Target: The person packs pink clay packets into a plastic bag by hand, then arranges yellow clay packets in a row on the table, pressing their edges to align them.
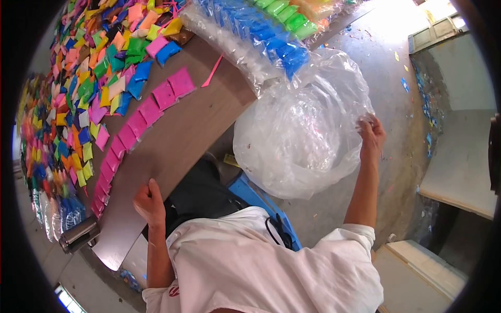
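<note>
workshop, heaped coloured packets (99, 60), long worktable (180, 125), large clear plastic bag (297, 138), scrap-littered floor (391, 73)

Table (188, 125) left, bag (292, 141) right

A packet heap (96, 68) lies at the table's far left, a packet strip (136, 124) nearer. The right hand (371, 134) is at the bag's right rim; the left hand (150, 202) is at the table's near edge.

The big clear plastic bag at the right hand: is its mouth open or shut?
Open: the clear plastic bag spreads into a wide, round loop, and the right hand grips its edge.
</note>
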{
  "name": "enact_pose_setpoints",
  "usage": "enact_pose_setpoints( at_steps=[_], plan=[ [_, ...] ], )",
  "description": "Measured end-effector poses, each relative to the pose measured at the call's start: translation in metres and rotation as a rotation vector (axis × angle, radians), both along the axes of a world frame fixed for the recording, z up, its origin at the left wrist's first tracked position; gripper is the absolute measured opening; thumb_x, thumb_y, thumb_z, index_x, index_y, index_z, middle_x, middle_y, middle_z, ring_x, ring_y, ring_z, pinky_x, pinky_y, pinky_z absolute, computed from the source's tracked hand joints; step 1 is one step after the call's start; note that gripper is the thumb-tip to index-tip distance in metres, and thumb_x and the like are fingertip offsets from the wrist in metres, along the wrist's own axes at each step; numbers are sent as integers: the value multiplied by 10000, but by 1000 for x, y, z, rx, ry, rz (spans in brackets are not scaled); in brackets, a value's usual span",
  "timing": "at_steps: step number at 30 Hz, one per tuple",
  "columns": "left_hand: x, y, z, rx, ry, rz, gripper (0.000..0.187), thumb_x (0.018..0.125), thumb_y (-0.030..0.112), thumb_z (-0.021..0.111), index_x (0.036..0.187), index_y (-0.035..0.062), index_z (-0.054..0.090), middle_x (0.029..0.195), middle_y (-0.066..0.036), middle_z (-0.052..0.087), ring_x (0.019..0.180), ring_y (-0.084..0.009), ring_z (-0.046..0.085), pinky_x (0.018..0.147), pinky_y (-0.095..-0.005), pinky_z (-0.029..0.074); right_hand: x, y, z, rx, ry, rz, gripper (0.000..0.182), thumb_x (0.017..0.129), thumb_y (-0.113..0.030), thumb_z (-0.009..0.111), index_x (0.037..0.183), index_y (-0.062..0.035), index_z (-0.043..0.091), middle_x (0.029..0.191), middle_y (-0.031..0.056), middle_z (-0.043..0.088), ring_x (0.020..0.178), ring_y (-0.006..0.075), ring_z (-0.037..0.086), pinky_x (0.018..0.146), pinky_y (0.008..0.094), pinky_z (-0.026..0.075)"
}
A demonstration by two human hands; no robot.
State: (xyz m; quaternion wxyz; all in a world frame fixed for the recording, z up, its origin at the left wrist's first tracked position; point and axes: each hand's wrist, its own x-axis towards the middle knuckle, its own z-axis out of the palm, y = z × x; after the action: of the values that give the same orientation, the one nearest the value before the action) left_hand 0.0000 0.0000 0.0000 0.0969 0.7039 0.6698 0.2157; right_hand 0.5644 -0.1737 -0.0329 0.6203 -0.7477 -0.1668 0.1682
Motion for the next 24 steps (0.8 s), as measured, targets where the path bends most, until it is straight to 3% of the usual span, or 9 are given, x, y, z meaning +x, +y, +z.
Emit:
enact_pose_setpoints(
  at_steps=[2,6,8,11,12,15,18,21,24],
  plan=[
    [-3,4,3,0,-12,-28,452,940,297,640,620,7,509,515,-137,410,461,-231,411,519,-441,341,-25,11,29,94,80,-100,244,940,-212,703,1087,-20,667,967,83,719,841,163,680,772,258,522],
    [6,-1,15,-182,-138,-96,424,962,282,611,659,-2,528,564,-135,441,523,-210,445,544,-409,359,-57,19,79,244,64,38,129,963,-147,617,967,-24,657,903,85,712,798,155,668,760,289,521],
    [8,3,22,-275,-187,-164,410,975,274,595,682,-8,541,590,-126,458,558,-193,464,557,-391,364,-87,36,87,260,26,111,170,982,-169,589,898,-29,636,876,97,703,760,164,655,747,316,522],
    [24,-2,37,-369,-354,-245,388,986,268,582,721,-15,569,641,-107,493,613,-172,493,581,-361,383,-137,63,97,151,88,246,361,1034,-330,542,818,-44,584,806,125,689,695,191,627,724,353,512],
    [27,-3,37,-355,-425,-278,383,993,276,581,743,-15,582,656,-92,508,628,-166,500,594,-347,393,-162,74,95,369,390,246,450,1057,-392,458,778,-49,542,747,137,680,658,203,600,708,353,496],
    [23,-8,36,-351,-633,-325,412,1019,350,545,830,-8,620,753,-57,570,694,-139,526,648,-298,421,-222,93,100,374,679,311,416,1047,-321,431,781,-30,560,704,140,670,649,203,597,692,355,493],
    [8,-13,40,-462,-850,-273,530,1043,488,460,926,7,649,935,-56,642,782,-117,555,735,-259,449,-253,97,64,201,499,543,415,1076,-443,411,925,-68,509,733,70,572,664,213,582,636,391,529],
    [-16,-12,39,-592,-1065,-208,588,1038,547,429,987,9,658,1060,-92,657,844,-143,583,817,-282,472,-291,106,50,111,192,652,378,1074,-400,425,941,-58,515,726,84,581,641,222,589,614,399,532],
    [-41,-18,24,-659,-1180,-198,630,1026,574,436,1103,-7,666,1140,-116,660,934,-183,624,898,-332,486,-340,122,9,183,284,517,288,1060,-297,435,1006,-28,522,776,124,611,648,242,609,608,397,536]
  ],
)
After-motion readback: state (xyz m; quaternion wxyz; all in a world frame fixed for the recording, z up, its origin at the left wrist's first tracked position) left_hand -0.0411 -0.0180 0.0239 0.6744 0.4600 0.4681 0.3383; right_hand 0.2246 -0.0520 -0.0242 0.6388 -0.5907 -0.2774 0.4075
